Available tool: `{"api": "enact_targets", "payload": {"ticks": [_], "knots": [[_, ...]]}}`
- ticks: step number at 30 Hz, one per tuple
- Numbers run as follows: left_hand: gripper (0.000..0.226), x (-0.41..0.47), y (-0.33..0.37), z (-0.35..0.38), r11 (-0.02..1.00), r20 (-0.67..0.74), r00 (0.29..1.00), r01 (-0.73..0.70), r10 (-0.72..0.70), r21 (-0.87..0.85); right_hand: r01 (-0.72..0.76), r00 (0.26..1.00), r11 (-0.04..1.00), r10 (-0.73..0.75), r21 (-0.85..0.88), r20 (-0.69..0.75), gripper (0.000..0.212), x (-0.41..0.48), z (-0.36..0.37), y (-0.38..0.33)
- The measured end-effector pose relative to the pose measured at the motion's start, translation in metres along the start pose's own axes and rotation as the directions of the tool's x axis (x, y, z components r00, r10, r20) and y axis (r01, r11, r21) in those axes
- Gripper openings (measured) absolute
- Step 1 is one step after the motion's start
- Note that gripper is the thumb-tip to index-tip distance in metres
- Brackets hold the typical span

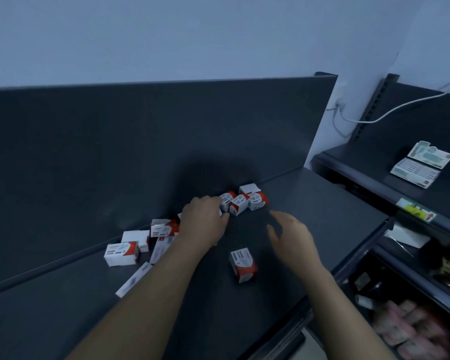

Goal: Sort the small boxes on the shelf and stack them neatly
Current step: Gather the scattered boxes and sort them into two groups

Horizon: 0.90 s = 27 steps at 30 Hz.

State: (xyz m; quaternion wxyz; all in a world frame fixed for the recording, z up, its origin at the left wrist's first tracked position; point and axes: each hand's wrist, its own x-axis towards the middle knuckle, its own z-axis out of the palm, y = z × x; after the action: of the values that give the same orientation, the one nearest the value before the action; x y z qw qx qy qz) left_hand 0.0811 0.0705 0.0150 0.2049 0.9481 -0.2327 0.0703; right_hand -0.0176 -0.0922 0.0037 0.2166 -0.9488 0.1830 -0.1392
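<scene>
One long flat box [134, 279], nearest entry: white, lying flat outside the left forearm, long axis running away and rightward. — Lister

Next? — Checker

One lone box [243, 265]: white with a red lower corner, printed label on top, standing on the shelf [322, 219] between the forearms, touching neither. It sits nearer the body than either set of fingertips. Right hand [291, 233] is the closer, by my judgement, so a reach back on that side would serve. — Lister

Then? — Checker

Left group [140, 245]: several white-and-red boxes, jumbled at differing angles, some touching, beside the left wrist. — Lister

Hands? — Checker

Well apart. Right hand hovers, fingers spread, holding nothing. Left hand [205, 222] is palm down, fingertips at the far cluster [244, 200]; whether it grips a box there cannot be told. — Lister

Far cluster? — Checker

About four small boxes, touching, tipped various ways, just before the back panel [166, 126]. No neat stack yet. — Lister
</scene>
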Motion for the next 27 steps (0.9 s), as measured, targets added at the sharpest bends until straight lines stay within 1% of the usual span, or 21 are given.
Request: {"api": "enact_targets", "payload": {"ticks": [3, 6, 9, 13, 16, 18, 20, 22, 25, 27], "knots": [[0.026, 0.024, 0.009, 0.016, 0.999, 0.026, 1.000, 0.009, -0.011, 0.047, 0.036, 0.999, 0.999, -0.036, 0.006, 0.000, 0.041, 0.025, 0.001, 0.014], [0.025, 0.047, 0.017, 0.031, 0.996, 0.058, 0.997, 0.041, -0.046, 0.074, 0.084, 0.996, 0.996, -0.085, 0.043, 0.037, 0.036, 0.051, 0.004, 0.027], [0.030, 0.062, 0.023, 0.047, 0.995, 0.110, 0.991, 0.064, -0.072, 0.075, 0.147, 0.987, 0.986, -0.152, 0.080, 0.059, 0.027, 0.071, 0.009, 0.035], [0.033, 0.076, 0.028, 0.064, 0.993, 0.097, 0.990, 0.099, -0.106, 0.071, 0.222, 0.967, 0.965, -0.236, 0.139, 0.093, 0.030, 0.101, 0.020, 0.051], [0.028, 0.072, 0.026, 0.061, 0.989, 0.051, 0.988, 0.149, -0.147, -0.021, 0.284, 0.942, 0.946, -0.306, 0.154, 0.139, 0.029, 0.118, 0.031, 0.055], [0.023, 0.063, 0.024, 0.054, 0.974, -0.006, 0.980, 0.198, -0.200, -0.113, 0.306, 0.929, 0.943, -0.325, 0.129, 0.176, 0.037, 0.128, 0.041, 0.055], [0.020, 0.052, 0.022, 0.045, 0.945, -0.060, 0.963, 0.243, -0.262, -0.220, 0.296, 0.928, 0.952, -0.307, 0.082, 0.212, 0.050, 0.134, 0.050, 0.054], [0.017, 0.040, 0.018, 0.035, 0.914, -0.085, 0.948, 0.268, -0.307, -0.305, 0.292, 0.926, 0.954, -0.300, 0.069, 0.228, 0.055, 0.136, 0.055, 0.053], [0.016, 0.020, 0.015, 0.026, 0.892, -0.127, 0.934, 0.270, -0.334, -0.362, 0.290, 0.921, 0.953, -0.303, 0.087, 0.245, 0.049, 0.133, 0.057, 0.049], [0.015, 0.008, 0.013, 0.021, 0.866, -0.162, 0.914, 0.280, -0.373, -0.415, 0.277, 0.923, 0.950, -0.304, 0.141, 0.236, 0.044, 0.128, 0.054, 0.042]]}}
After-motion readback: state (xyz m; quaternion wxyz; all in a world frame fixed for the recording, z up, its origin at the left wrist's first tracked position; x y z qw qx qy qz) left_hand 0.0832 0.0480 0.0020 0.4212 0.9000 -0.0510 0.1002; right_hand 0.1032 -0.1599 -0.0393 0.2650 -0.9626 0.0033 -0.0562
